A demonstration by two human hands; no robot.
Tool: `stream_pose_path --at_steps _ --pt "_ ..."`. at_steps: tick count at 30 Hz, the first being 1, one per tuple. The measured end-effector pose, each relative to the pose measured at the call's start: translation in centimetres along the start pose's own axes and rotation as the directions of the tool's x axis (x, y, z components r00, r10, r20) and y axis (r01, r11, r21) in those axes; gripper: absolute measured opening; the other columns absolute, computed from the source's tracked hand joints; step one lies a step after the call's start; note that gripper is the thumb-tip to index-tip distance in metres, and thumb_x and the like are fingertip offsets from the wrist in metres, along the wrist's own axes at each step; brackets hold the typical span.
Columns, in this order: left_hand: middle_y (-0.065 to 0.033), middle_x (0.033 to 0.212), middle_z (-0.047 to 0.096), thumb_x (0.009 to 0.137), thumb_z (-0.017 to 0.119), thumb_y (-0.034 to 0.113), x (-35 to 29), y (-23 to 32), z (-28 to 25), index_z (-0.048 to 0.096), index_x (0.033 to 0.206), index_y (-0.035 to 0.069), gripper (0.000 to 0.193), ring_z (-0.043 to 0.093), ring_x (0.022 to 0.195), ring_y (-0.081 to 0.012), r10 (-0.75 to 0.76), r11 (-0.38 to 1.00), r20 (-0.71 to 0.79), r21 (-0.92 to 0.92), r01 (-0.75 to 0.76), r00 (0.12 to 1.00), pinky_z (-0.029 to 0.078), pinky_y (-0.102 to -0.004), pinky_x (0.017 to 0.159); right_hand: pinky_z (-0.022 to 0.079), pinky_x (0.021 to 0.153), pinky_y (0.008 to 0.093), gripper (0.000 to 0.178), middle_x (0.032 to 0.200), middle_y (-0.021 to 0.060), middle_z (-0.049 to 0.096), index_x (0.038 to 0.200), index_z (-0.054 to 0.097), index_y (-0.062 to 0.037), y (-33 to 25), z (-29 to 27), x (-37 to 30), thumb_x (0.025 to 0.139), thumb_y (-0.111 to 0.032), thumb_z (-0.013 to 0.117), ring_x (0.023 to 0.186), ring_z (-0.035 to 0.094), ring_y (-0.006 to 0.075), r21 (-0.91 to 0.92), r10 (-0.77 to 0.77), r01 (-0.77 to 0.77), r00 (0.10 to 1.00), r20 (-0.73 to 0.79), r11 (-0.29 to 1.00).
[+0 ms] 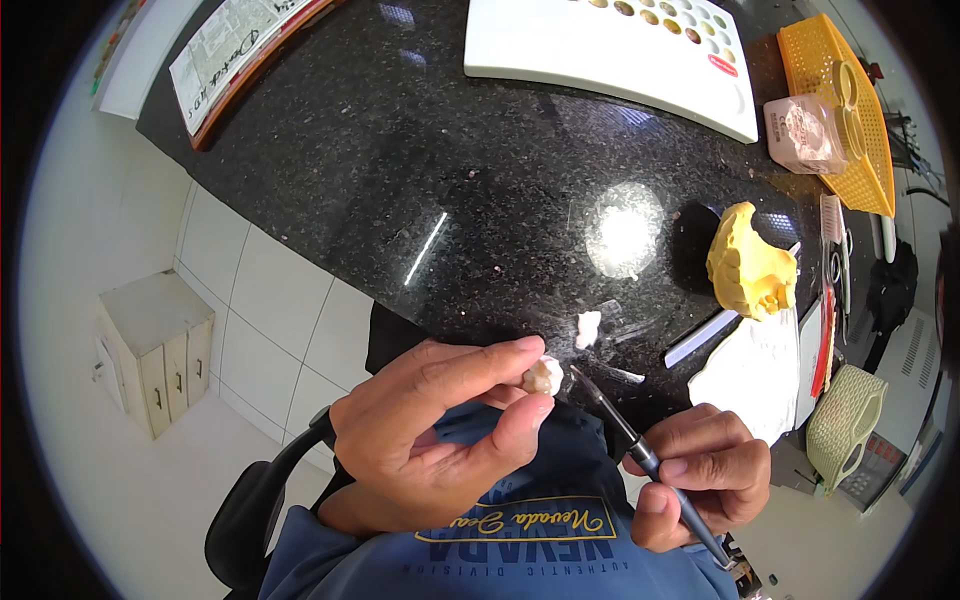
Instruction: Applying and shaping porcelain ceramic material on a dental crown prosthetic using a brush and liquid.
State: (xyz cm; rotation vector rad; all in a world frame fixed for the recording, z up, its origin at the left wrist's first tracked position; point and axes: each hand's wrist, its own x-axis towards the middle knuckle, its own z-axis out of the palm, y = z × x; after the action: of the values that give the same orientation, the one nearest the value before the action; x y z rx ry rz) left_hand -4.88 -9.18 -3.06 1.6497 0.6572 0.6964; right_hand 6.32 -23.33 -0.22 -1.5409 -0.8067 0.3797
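Between the thumb and fingertips of my left hand (440, 410) is a small dental crown piece (543, 376), tooth-coloured with a white patch on top. My right hand (705, 478) grips a slim brush (645, 458) with a dark handle, like a pen. Its fine tip points up and left, just right of the crown; a small gap seems to separate them. On the black countertop (350, 190), beyond the crown, lies a little lump of whitish material (587, 328). Farther right stands a yellow dental cast (745, 262).
A white palette (600, 60) with coloured wells lies at the back. At the right are a pink-filled jar (800, 135), a yellow basket (870, 150), a white tissue (745, 375) and a pale green basket (845, 425). A framed sign (240, 55) stands far left.
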Motion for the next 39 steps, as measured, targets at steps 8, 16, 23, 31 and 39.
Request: stream_pose_path --at_steps 8,16,23,31,39 --pt "-0.0132 0.078 0.068 0.065 0.075 -0.007 0.27 -0.23 -0.01 0.066 0.097 -0.004 0.034 0.066 0.064 -0.0141 0.056 0.998 -0.001 -0.005 -0.056 0.998 0.053 -0.0200 0.054 0.052 0.047 0.0275 0.020 0.063 0.0124 0.060 0.075 0.057 0.0000 0.10 0.12 0.10 0.064 0.004 0.073 0.053 0.062 0.0194 -0.022 -0.018 0.018 1.000 0.018 1.000" --pt "-0.0136 0.078 0.068 0.063 0.076 -0.007 0.26 -0.33 0.00 0.066 0.096 -0.005 0.035 0.066 0.062 -0.0150 0.063 0.998 0.006 -0.007 -0.063 0.998 0.053 -0.0204 0.053 0.051 0.046 0.0275 0.020 0.063 0.0124 0.060 0.076 0.058 0.0002 0.08 0.01 0.12 0.064 0.003 0.074 0.053 0.062 0.0196 -0.010 -0.010 0.011 0.999 0.031 1.000" --pt "-0.0141 0.079 0.068 0.063 0.077 -0.006 0.09 -0.41 -0.06 0.065 0.095 -0.005 0.034 0.066 0.063 -0.0154 0.061 0.998 -0.014 -0.007 -0.061 0.998 0.052 -0.0203 0.052 0.052 0.047 0.0280 0.024 0.065 0.0144 0.061 0.083 0.056 0.0012 0.01 -0.37 0.03 0.067 0.002 0.074 0.056 0.064 0.0211 0.003 -0.015 0.015 0.997 0.069 1.000" --pt "-0.0125 0.080 0.069 0.064 0.076 -0.005 0.12 -0.43 -0.20 0.065 0.096 -0.005 0.034 0.067 0.063 -0.0158 0.044 0.999 0.009 -0.010 -0.044 0.999 0.052 -0.0217 0.054 0.053 0.047 0.0284 0.028 0.067 0.0184 0.063 0.086 0.050 0.0009 0.00 -0.66 0.06 0.072 0.000 0.074 0.059 0.067 0.0231 0.025 -0.005 0.001 0.991 0.134 1.000" --pt "-0.0127 0.081 0.069 0.064 0.076 -0.005 0.10 -0.37 -0.20 0.065 0.096 -0.004 0.034 0.067 0.064 -0.0156 0.047 0.999 0.017 -0.012 -0.046 0.999 0.052 -0.0215 0.054 0.053 0.046 0.0283 0.025 0.067 0.0192 0.063 0.084 0.051 0.0011 0.10 -0.46 0.10 0.073 0.000 0.073 0.058 0.067 0.0230 0.018 -0.013 0.011 0.993 0.115 1.000"
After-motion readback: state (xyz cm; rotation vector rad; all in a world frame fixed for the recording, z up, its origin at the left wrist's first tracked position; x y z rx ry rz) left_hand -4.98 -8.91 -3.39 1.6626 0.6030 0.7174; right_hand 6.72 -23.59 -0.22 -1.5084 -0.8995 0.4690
